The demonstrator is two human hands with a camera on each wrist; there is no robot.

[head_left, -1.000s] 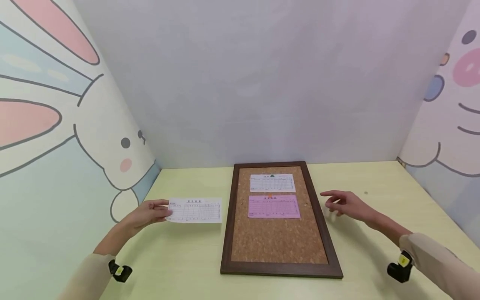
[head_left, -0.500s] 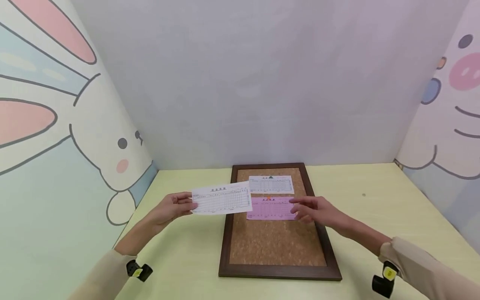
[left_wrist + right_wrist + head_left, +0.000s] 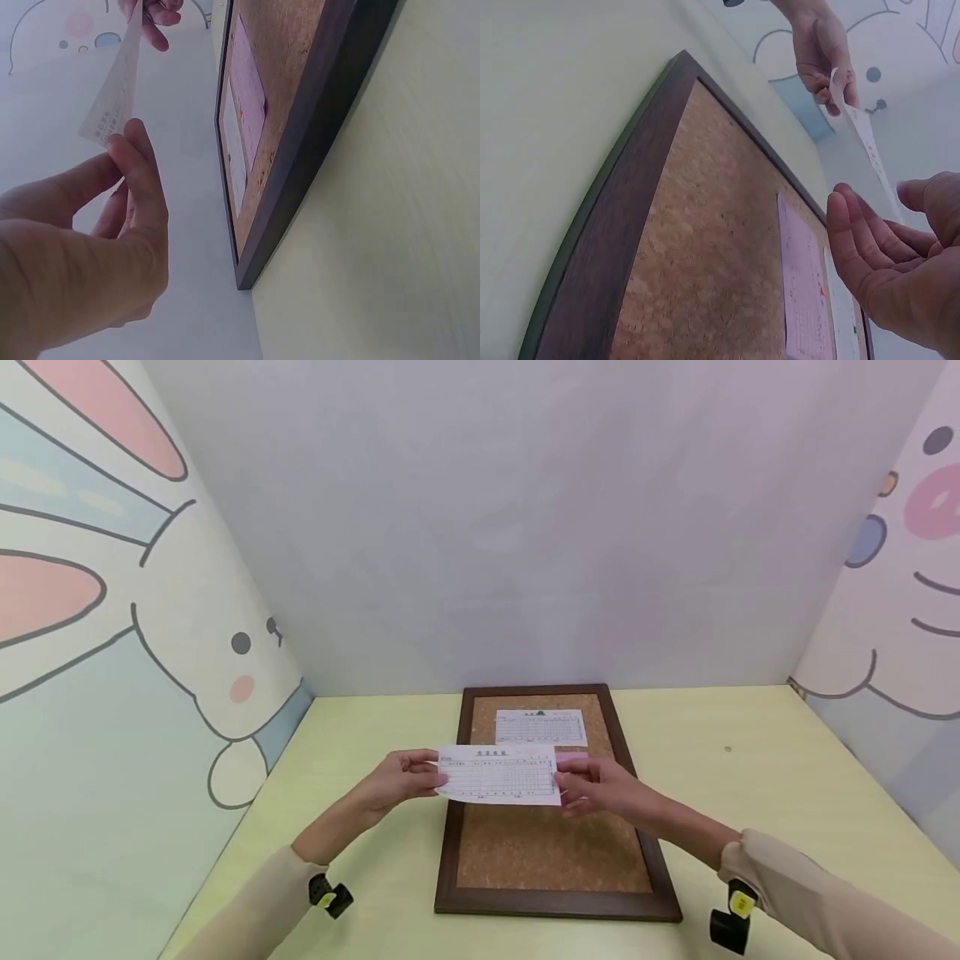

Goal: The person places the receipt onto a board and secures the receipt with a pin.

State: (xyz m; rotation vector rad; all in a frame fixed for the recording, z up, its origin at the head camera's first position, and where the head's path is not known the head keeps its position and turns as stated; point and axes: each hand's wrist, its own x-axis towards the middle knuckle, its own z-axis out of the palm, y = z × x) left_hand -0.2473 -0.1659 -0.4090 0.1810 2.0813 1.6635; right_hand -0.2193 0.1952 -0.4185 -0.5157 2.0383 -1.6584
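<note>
A white paper form (image 3: 495,777) printed with a table is held up over the corkboard (image 3: 555,860). My left hand (image 3: 397,785) pinches its left edge between thumb and fingers. At the opposite edge is my right hand (image 3: 611,793), thumb in front and fingers behind the paper. On the board, a second white form (image 3: 540,728) lies near the top with a green pin (image 3: 541,713). Below it is a pink form (image 3: 802,277) with an orange-red pin (image 3: 822,291), mostly hidden by the held paper in the head view.
The corkboard's dark wooden frame (image 3: 558,903) lies flat on the pale yellow table (image 3: 735,793). A grey wall (image 3: 510,527) rises behind it. Side walls carry a cartoon rabbit (image 3: 202,652) on the left and a pink-nosed character (image 3: 930,527) on the right.
My left hand has carried the white form rightward, from beside the board to above it. My right hand has come in from the right and taken the form's right edge.
</note>
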